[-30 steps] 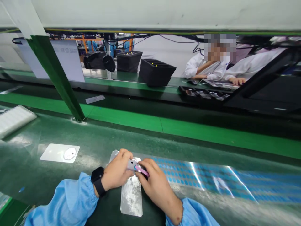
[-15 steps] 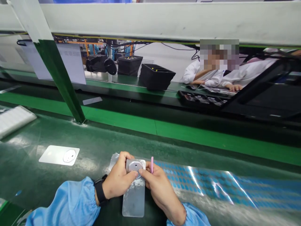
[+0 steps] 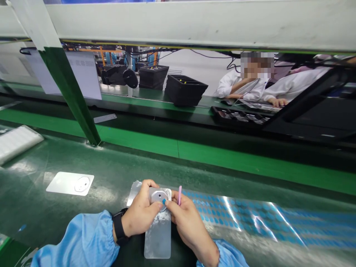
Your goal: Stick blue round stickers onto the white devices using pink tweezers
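Note:
A phone back cover (image 3: pixel 158 237) with a clear film over it lies upright in front of me, its round camera ring (image 3: pixel 159 195) at the top. My left hand (image 3: pixel 141 211) is closed on the cover's left edge, thumb by the ring. My right hand (image 3: pixel 187 217) is closed at the top right corner. Under its thumb tip is a small blue sticker (image 3: pixel 164 201) at the ring's lower right. A slim pink stick-like tool (image 3: pixel 179 195) pokes up between the right fingers; its lower end is hidden.
A sheet of blue round stickers (image 3: pixel 222 211) spreads to the right. Another white back cover (image 3: pixel 69 183) lies left, with a white tray (image 3: pixel 19 142) beyond. A green post (image 3: pixel 73 100) rises at left. A green conveyor belt (image 3: pixel 155 139) runs behind. Black bins (image 3: pixel 185 91) and a person (image 3: pixel 250 85) are across.
A blue sticker now shows at my right thumb tip, where none was visible before. Behind the bench, the belt with its seam and a pale strip has shifted left. Both hands stay nearly in place.

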Available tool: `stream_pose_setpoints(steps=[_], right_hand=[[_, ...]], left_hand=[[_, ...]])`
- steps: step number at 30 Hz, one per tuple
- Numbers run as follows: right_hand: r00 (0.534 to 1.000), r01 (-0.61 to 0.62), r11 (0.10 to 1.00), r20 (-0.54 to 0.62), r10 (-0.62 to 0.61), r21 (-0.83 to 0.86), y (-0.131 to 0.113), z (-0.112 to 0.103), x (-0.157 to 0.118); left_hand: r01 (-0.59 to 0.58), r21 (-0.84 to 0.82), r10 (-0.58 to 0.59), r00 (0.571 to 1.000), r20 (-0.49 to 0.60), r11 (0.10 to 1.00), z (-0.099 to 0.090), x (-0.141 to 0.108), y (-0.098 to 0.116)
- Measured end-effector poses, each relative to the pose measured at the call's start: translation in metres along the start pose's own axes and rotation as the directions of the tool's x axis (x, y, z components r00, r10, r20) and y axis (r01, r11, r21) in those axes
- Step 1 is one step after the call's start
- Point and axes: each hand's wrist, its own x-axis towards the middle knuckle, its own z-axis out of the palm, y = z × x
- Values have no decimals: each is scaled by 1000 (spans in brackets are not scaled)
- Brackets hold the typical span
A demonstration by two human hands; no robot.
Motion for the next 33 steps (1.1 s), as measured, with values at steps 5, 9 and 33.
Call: stream_pose_setpoints(steps=[5, 9, 33], right_hand=[[895, 382, 824, -55, -443, -418, -9, -11, -4], [700, 630, 495, 162, -696, -598, -13, -15, -9], [556, 631, 96, 363, -747, -770, -7, -13, -19]], left_hand=[[16, -68, -18, 1000, -26, 998, -1, 0, 1], [-32, 38, 33, 999, -30, 999, -3, -2, 1], [1, -7, 0, 998, 60, 1000, -2, -9, 6]])
